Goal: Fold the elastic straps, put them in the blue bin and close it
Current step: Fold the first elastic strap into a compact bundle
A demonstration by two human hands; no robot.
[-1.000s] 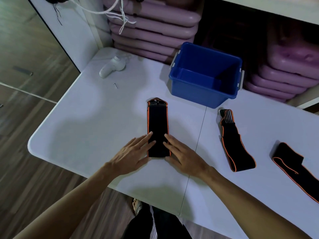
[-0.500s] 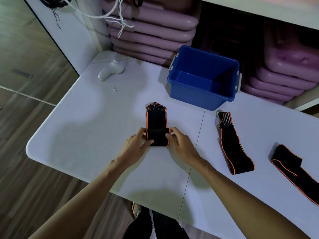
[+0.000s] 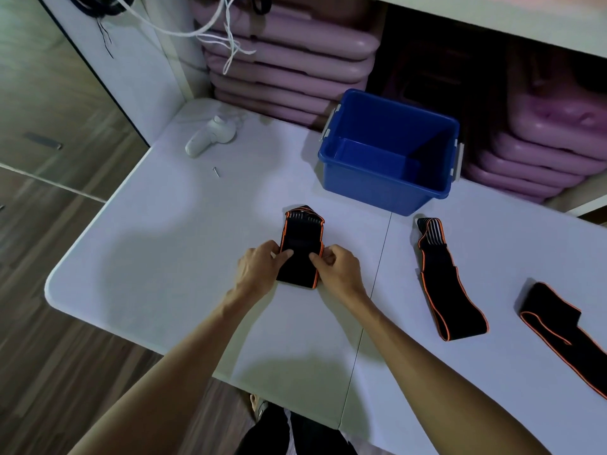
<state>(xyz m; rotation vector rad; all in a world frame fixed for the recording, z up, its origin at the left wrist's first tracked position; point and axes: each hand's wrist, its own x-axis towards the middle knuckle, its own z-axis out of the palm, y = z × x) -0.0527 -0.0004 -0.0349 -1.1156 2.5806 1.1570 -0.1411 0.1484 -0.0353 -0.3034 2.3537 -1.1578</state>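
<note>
Strap on table, pinched at both edges between left hand and right hand fingers.

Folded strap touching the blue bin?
Apart. Head view shows bare white table between the folded strap and the blue bin.

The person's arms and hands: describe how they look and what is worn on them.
Both forearms are bare up to the frame edge, with no sleeves in view. The left hand and the right hand wear no gloves, and no rings, watch or wristbands are visible.
</note>
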